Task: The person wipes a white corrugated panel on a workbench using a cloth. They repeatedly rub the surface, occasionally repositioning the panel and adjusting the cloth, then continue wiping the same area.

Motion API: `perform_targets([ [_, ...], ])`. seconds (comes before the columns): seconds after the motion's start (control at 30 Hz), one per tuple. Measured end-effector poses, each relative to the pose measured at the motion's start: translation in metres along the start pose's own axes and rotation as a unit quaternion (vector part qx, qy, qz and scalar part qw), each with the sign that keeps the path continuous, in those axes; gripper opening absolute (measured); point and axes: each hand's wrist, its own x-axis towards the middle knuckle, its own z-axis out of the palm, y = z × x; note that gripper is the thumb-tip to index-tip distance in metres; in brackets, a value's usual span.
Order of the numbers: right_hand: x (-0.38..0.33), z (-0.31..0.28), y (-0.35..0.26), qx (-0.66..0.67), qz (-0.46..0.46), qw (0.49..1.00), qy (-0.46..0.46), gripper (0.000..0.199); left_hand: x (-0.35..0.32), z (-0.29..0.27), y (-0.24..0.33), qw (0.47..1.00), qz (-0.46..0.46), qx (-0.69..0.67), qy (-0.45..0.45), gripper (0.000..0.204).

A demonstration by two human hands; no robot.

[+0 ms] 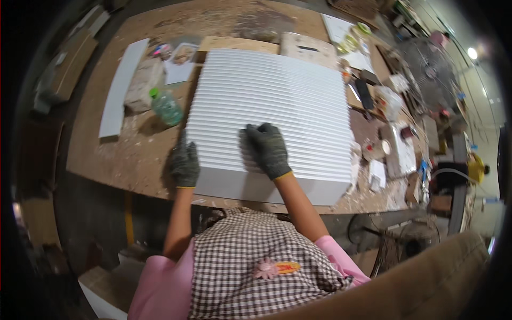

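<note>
A large white panel with raised ridges running side to side lies in front of me, its plain front face toward my body. Both my hands wear dark grey-green knitted gloves with yellow cuffs. Against the panel's near left edge lies my left hand, fingers stretched forward along the side. My right hand is on the ridges near the panel's front, just right of my left hand, with its fingers curled inward. Whatever those fingers may pinch is hidden from view.
Left of the panel are a green-capped bottle, a long white strip and a picture sheet. Wood boards lie behind it. On the right are a cup, a white block and a fan. A person is far right.
</note>
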Motion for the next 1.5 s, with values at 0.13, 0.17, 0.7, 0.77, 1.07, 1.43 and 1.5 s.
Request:
perform_targets([
  [0.13, -0.028, -0.052, 0.056, -0.026, 0.038, 0.997, 0.057, 0.015, -0.008, -0.008, -0.005, 0.997, -0.009, -0.074, 0.013, 0.05],
  [0.17, -0.04, -0.074, 0.087, 0.22, 0.252, 0.941, 0.042, 0.013, -0.01, -0.01, -0.005, 0.997, -0.018, -0.075, 0.011, 0.05],
  [0.7, -0.028, -0.109, 0.135, 0.202, 0.357, 0.88, 0.242, 0.019, -0.012, -0.017, 0.003, 0.995, -0.049, -0.091, -0.009, 0.051],
  [0.77, -0.052, -0.107, 0.184, 0.077, 0.35, 0.887, 0.291, 0.021, -0.006, -0.015, 0.01, 0.994, -0.047, -0.1, -0.023, 0.051],
  [1.07, -0.013, -0.057, 0.104, -0.027, 0.194, 0.976, 0.1, 0.023, -0.006, -0.012, 0.003, 0.994, -0.016, -0.113, -0.004, 0.05],
  [1.43, -0.062, -0.117, 0.213, -0.026, 0.261, 0.945, 0.193, 0.032, -0.004, -0.014, 0.006, 0.997, -0.019, -0.068, -0.006, 0.051],
  [1.5, -0.068, -0.126, 0.22, -0.039, 0.262, 0.95, 0.167, 0.031, -0.005, -0.019, 0.004, 0.997, -0.035, -0.063, -0.016, 0.051],
])
